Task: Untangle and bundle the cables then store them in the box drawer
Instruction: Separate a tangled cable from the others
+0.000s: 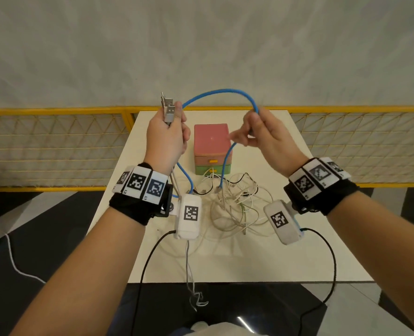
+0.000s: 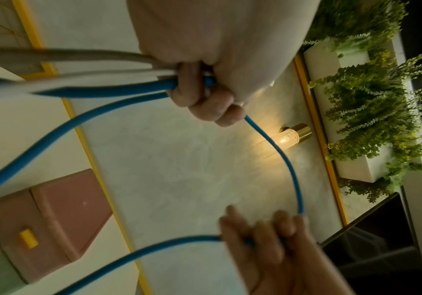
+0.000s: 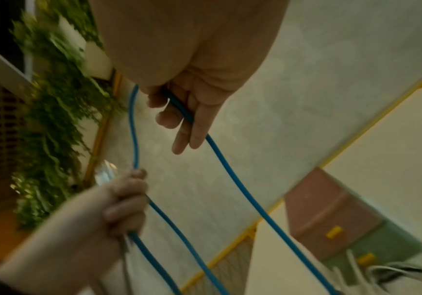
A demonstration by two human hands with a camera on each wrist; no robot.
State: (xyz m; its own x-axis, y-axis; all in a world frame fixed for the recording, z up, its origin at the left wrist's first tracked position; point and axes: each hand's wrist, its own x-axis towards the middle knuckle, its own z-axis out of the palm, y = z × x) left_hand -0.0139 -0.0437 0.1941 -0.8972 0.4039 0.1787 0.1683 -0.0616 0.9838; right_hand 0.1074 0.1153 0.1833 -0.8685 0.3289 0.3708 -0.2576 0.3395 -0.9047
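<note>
Above the box [image 1: 211, 139], blue cable [image 1: 221, 91] arched between both clenched hands: left [image 1: 165, 139] around plugs [image 1: 167, 110], right [image 1: 265, 139] pinching.

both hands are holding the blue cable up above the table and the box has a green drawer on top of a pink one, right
Not quite. The head view shows the box with its pink drawer above the green one. The rest holds: left hand and right hand hold the blue cable above the table.
</note>
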